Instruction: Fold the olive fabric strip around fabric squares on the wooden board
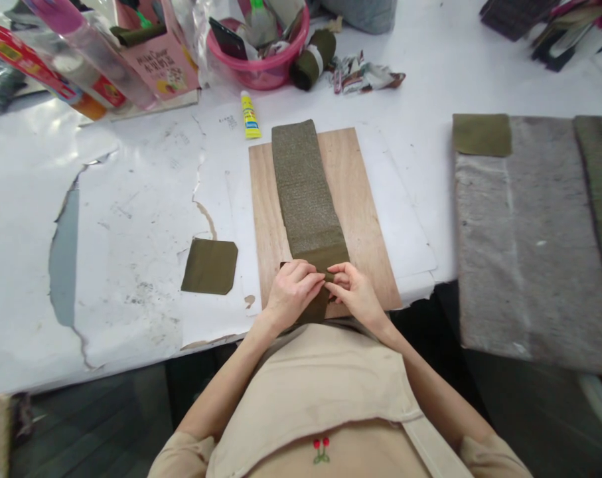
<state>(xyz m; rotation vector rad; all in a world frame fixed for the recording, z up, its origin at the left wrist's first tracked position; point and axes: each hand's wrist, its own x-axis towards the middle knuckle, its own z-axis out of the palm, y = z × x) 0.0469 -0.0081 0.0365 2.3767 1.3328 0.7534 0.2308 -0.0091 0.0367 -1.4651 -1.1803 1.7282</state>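
A long olive-green fabric strip (305,179) lies lengthwise over a wooden board (370,232), its near end by the table's front edge. My left hand (293,289) rests on that near end, thumb and fingers pinched together on the fabric. Close beside it, my right hand (353,289) pinches the edge of the same fabric between thumb and fingertips. The fingertips of both hands nearly meet, and the fold under them is partly hidden. To the left, a square olive fabric piece (210,267) with cut corners lies flat.
A yellow glue tube (251,116) lies behind the board. Farther back are a pink basket (261,73) of supplies, a rolled green fabric (314,58) and crumpled wrappers (363,73). Bottles and a pink box (161,66) stand back left. A grey padded panel (529,252) is at right.
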